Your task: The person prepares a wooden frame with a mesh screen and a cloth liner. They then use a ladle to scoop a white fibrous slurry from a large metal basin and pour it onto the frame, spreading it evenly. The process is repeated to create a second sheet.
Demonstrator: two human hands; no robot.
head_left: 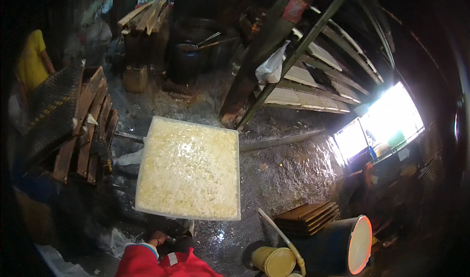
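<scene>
A large square tray [239,171], pale and shallow-rimmed, is filled to its edges with a wet, lumpy, cream-white mass [191,169]. Below its near edge, to the left of centre, my left hand [157,238] emerges from a red sleeve [139,260] with a light cuff. It is small and dark in the picture, apart from the tray. How its fingers lie, and whether they hold anything, cannot be made out. My right hand does not show.
Wooden boards lean at left beside a woven panel [56,100]; beyond it stands a person in yellow [33,56]. A dark vat [188,61] is at the back. Slatted wooden racks [303,98] rise right of it. A blue barrel [328,242] and yellow bucket [274,261] occupy the near right.
</scene>
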